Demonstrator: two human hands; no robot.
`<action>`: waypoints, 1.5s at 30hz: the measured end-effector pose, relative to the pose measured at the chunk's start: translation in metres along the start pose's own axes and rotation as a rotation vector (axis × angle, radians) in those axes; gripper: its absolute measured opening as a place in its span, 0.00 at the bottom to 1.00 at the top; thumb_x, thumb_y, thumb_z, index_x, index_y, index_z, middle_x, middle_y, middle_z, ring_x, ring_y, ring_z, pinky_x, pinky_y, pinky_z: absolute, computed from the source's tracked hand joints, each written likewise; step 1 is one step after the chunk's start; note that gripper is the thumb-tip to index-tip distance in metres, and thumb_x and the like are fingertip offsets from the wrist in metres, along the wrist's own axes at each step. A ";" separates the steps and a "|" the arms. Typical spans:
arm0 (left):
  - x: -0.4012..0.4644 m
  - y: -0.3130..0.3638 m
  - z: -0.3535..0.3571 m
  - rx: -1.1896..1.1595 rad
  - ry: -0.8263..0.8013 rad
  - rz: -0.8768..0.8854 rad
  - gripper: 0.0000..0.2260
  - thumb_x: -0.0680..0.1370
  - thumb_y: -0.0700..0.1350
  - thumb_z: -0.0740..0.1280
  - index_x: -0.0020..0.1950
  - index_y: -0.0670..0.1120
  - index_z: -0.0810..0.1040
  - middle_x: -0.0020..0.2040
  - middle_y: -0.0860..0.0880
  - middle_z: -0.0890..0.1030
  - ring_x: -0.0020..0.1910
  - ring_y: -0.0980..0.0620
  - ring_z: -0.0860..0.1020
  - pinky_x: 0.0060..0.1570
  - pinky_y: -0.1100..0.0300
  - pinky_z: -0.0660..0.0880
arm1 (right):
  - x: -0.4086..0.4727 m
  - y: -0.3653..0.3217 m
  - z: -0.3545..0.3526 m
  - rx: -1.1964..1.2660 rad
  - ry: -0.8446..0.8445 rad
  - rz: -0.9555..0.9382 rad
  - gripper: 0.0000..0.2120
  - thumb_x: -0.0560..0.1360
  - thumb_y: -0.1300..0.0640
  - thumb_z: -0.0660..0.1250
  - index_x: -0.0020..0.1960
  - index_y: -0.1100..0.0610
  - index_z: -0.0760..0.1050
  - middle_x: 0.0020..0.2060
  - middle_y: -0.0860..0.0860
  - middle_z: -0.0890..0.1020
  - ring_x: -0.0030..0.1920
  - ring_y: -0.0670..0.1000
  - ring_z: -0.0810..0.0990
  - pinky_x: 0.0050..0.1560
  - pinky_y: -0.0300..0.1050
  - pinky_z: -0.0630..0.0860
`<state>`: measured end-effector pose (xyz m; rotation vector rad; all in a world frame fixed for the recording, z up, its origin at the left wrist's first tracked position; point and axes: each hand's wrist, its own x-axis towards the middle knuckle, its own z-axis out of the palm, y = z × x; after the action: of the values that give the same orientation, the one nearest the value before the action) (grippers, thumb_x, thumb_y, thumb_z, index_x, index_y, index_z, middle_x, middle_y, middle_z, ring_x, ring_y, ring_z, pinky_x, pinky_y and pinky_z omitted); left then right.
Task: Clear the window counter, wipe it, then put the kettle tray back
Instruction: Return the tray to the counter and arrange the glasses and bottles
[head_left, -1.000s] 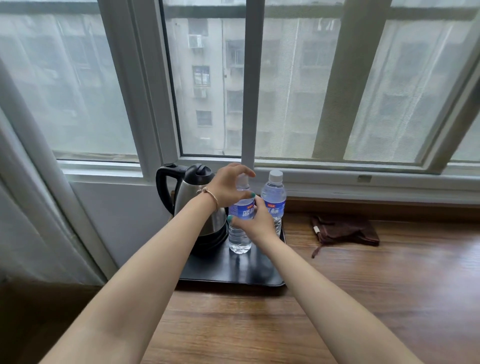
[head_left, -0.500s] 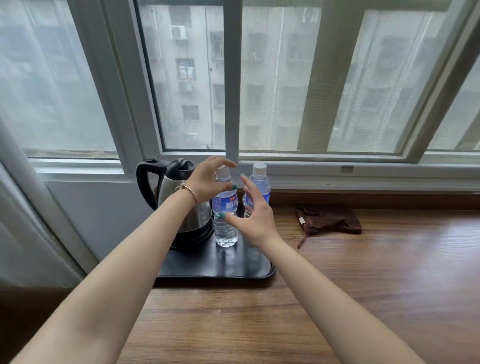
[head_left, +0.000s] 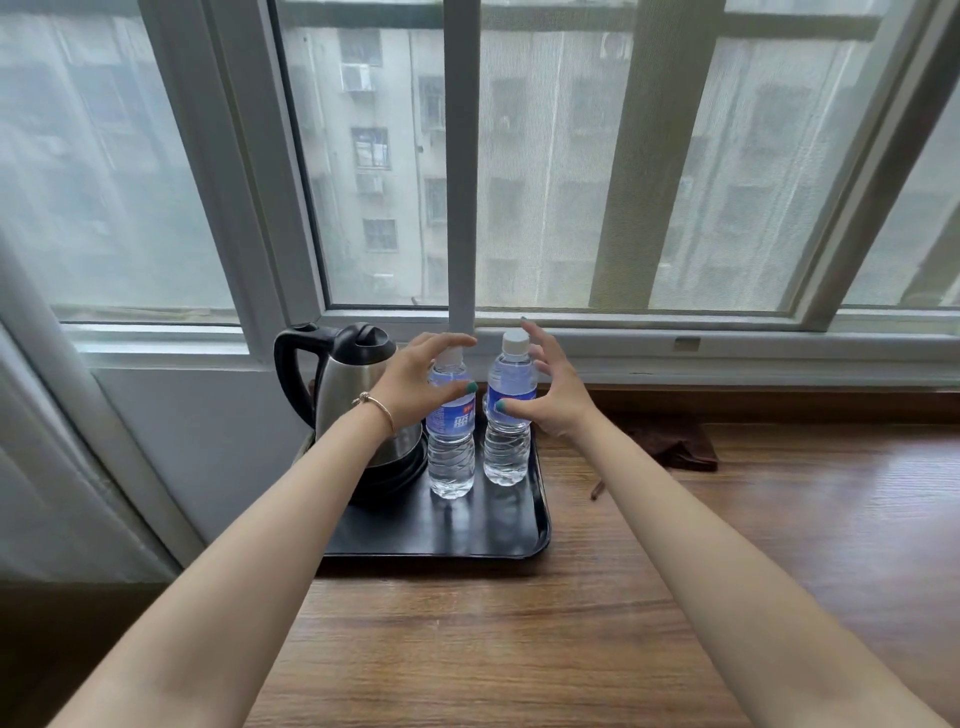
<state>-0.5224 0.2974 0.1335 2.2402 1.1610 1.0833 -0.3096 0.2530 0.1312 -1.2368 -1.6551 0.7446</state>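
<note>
Two ribbed clear plastic bottles (head_left: 477, 415) upright on glossy black tray (head_left: 467, 535)

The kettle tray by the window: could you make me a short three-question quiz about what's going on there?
1. True or false: the kettle stands on the black tray.
2. How many water bottles stand on the tray?
3. The brown cloth lies: A) on the tray, B) on the wooden counter, C) over the kettle.

Key: 1 true. 2 two, the left bottle and the right bottle. 3 B.
</note>
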 end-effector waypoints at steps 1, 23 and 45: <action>-0.001 -0.001 -0.001 0.001 -0.025 -0.007 0.28 0.67 0.50 0.77 0.63 0.62 0.71 0.61 0.52 0.74 0.63 0.53 0.73 0.66 0.54 0.69 | 0.003 0.002 -0.001 0.011 -0.049 0.014 0.47 0.67 0.71 0.75 0.77 0.47 0.58 0.61 0.47 0.68 0.63 0.39 0.68 0.49 0.20 0.66; 0.022 -0.019 -0.009 0.045 -0.186 0.056 0.34 0.65 0.43 0.77 0.66 0.58 0.67 0.66 0.54 0.71 0.66 0.53 0.70 0.67 0.53 0.67 | 0.031 0.011 -0.009 -0.044 -0.163 0.000 0.46 0.67 0.65 0.76 0.72 0.33 0.57 0.58 0.54 0.77 0.55 0.54 0.81 0.61 0.56 0.76; 0.032 -0.005 -0.007 0.030 -0.324 0.002 0.29 0.69 0.45 0.76 0.66 0.55 0.67 0.65 0.54 0.71 0.64 0.52 0.70 0.68 0.50 0.66 | 0.048 0.019 -0.001 -0.136 -0.178 0.000 0.51 0.57 0.43 0.76 0.65 0.20 0.46 0.59 0.54 0.80 0.65 0.55 0.76 0.70 0.72 0.55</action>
<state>-0.5189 0.3262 0.1494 2.3300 1.0422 0.6714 -0.3052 0.3042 0.1303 -1.2953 -1.8769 0.7706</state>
